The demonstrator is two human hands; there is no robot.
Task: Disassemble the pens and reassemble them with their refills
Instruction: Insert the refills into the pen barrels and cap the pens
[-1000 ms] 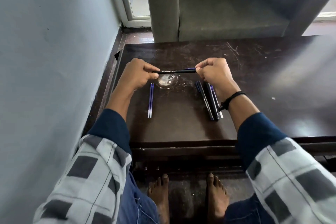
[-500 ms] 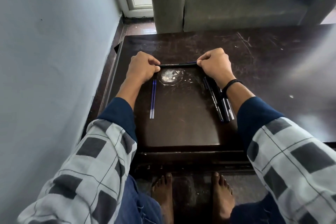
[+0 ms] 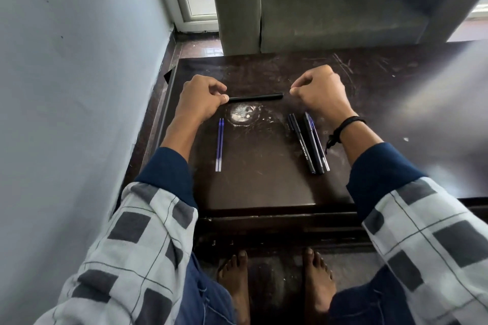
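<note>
A black pen barrel is held level just above the dark table, with my left hand pinching its left end. My right hand is curled shut a short gap from the barrel's right end; nothing shows between its pinched fingertips. Two blue refills lie side by side below my left hand. Several black pens lie together below my right hand, with a blue refill against their right side.
A grey wall runs close along the table's left edge. A grey armchair stands right behind the table. A pale round stain marks the tabletop under the barrel. My bare feet rest on the floor under the front edge.
My right hand has come off the pen's right end and moved right, leaving a gap. The blue part seen at that end earlier no longer shows. My left hand keeps its hold.
</note>
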